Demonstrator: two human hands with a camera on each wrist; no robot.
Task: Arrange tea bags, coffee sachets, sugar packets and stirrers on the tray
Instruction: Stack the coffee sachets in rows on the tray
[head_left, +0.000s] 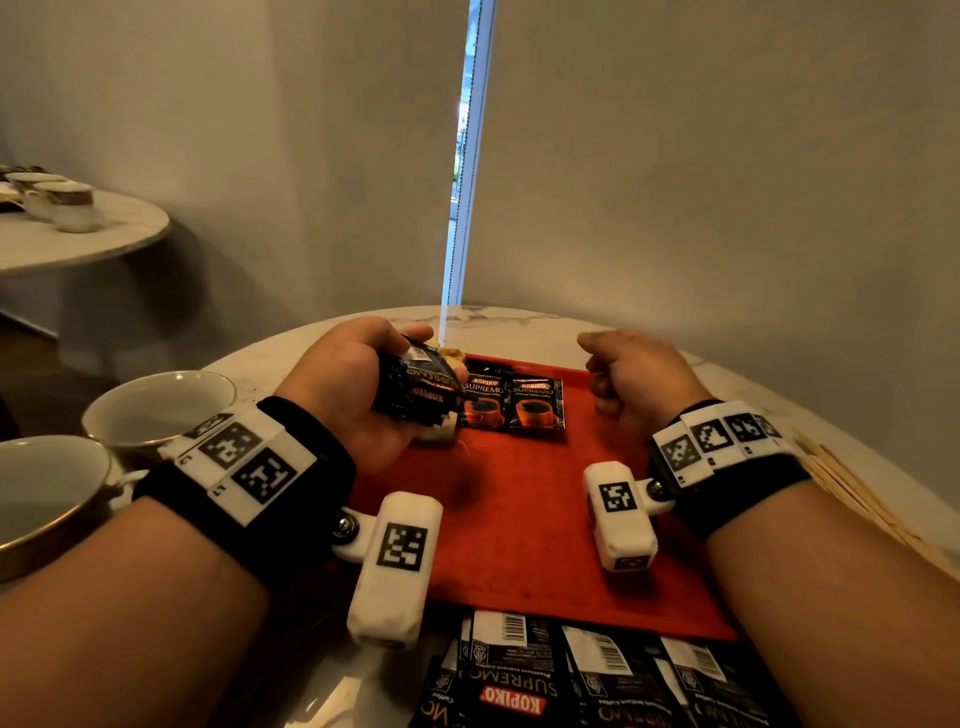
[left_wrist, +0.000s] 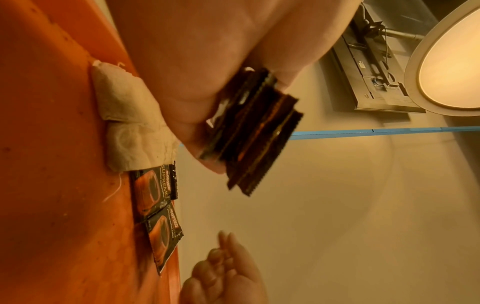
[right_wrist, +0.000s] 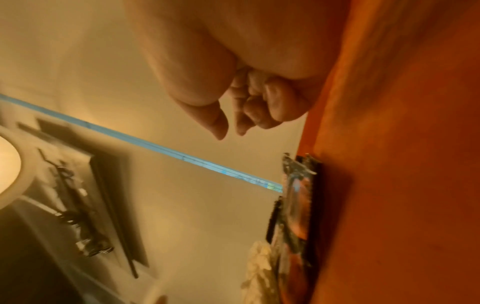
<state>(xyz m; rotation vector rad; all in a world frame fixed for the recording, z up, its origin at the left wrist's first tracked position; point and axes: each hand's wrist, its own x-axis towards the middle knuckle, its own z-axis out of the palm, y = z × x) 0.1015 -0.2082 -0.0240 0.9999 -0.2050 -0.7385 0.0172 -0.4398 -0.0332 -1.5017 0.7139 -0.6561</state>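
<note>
Red tray (head_left: 519, 519) lies on the marble table (head_left: 519, 322) before us. Our left hand (head_left: 358, 384) grasps a small stack of black coffee sachets (head_left: 415, 387) above the tray's far left corner, fingers curled around them. Two sachets (head_left: 511, 402) already lie side by side on the far part of the tray, and white tea bags (left_wrist: 130, 123) lie just beside them. Our right hand (head_left: 634, 374) hovers over the far right edge, fingers curled in, holding nothing. More sachets (head_left: 571, 675) lie on the table near us, wooden stirrers (head_left: 852, 493) at the right, two cups (head_left: 156, 405) at the left.
</note>
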